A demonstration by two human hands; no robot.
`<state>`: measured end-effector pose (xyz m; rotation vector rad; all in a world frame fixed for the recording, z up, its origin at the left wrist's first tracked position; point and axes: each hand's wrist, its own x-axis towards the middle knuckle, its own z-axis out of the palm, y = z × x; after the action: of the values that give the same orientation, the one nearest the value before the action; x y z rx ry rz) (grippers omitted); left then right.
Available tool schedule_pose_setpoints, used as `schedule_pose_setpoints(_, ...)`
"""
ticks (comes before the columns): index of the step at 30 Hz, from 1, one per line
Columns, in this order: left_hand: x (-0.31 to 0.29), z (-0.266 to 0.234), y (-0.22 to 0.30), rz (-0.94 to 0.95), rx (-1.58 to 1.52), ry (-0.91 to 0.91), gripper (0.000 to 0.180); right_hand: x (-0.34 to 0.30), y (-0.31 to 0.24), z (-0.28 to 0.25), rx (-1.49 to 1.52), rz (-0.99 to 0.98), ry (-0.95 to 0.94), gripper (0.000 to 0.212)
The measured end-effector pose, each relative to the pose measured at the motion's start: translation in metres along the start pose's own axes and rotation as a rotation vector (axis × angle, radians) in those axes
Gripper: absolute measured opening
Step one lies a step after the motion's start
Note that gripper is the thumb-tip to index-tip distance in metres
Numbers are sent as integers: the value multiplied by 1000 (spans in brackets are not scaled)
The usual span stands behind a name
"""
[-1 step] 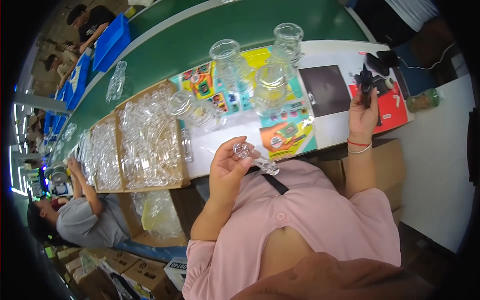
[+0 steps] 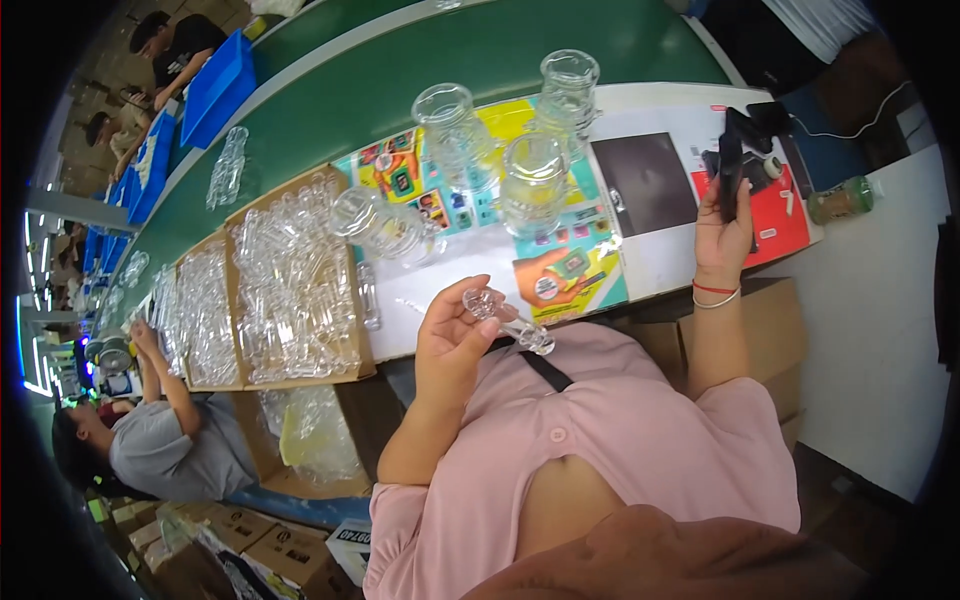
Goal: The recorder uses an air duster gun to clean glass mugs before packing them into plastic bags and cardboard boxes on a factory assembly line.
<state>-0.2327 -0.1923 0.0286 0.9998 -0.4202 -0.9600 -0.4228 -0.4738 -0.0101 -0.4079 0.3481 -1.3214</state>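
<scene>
In front of my body, my left hand (image 2: 459, 325) is closed on a small clear glass tube (image 2: 510, 318) with bulbous ends, held slanting between thumb and fingers. Out to the right, my right hand (image 2: 724, 235) grips a dark flat object (image 2: 731, 165), phone-like and seen nearly edge-on, above the red part of the printed board. Large clear glass vessels stand beyond my left hand, among them a front one (image 2: 534, 185), a back one (image 2: 568, 90) and a left one (image 2: 446, 130). Another glass vessel (image 2: 380, 222) lies tilted beside them.
Cardboard trays (image 2: 362, 330) full of glass tubes lie at the left. A glass jar (image 2: 842, 200) lies at the right edge, near a white cable (image 2: 850, 135). The green table (image 2: 350, 85) extends behind. A person in grey (image 2: 180, 445) sits at the left; others work near blue bins (image 2: 220, 90).
The dark object in my right hand has turned and now shows more of its flat length. My left hand keeps its hold on the glass tube. The whole view has shifted slightly.
</scene>
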Motion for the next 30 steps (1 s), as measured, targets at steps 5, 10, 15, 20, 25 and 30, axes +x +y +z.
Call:
schedule_pose_setpoints(5, 12, 5, -5, -63, -102, -22, 45, 10, 2, 2, -305, 54, -129, 34)
schedule_pose_setpoints(10, 21, 7, -15, -172, -225, -45, 34, 37, 20, -9, -989, -352, -210, 38)
schedule_pose_setpoints(15, 24, 13, -22, -214, -225, -48, 26, 41, 26, -12, -1530, -332, -181, 47)
schedule_pose_setpoints(20, 29, 14, -29, -212, -258, -27, 20, 42, 25, -19, -1353, -295, -240, 51)
schedule_pose_setpoints(25, 33, 9, -32, -324, -378, -109, 10, -2, 6, 17, -1043, -1189, -375, 50)
schedule_pose_setpoints(30, 45, 18, -51, -292, -412, -166, 11, -79, 36, 36, -912, -434, -874, 63)
